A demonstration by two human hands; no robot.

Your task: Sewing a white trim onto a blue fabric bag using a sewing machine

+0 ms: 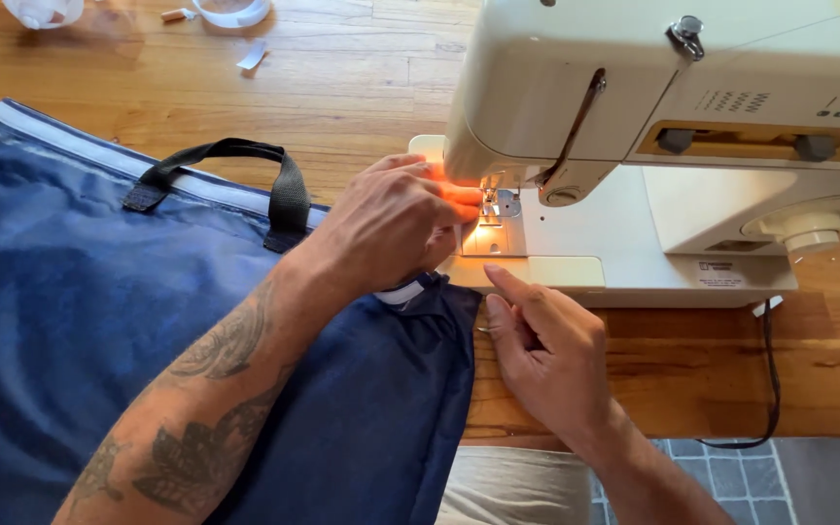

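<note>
- We see a sewing machine [673,146] of smooth cream plastic with a soft sheen, and bright metal at its needle plate [494,236].
- We see matt, finely woven navy cloth [70,321] carrying a coarse black webbing handle [284,190].
- We see a table [362,87] of warm varnished wood, grain showing.

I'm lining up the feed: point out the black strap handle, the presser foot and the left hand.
black strap handle [289,190], head view, on the right bend of the loop.
presser foot [489,206], head view, on the lit metal under the needle.
left hand [391,226], head view, on its back.
</note>
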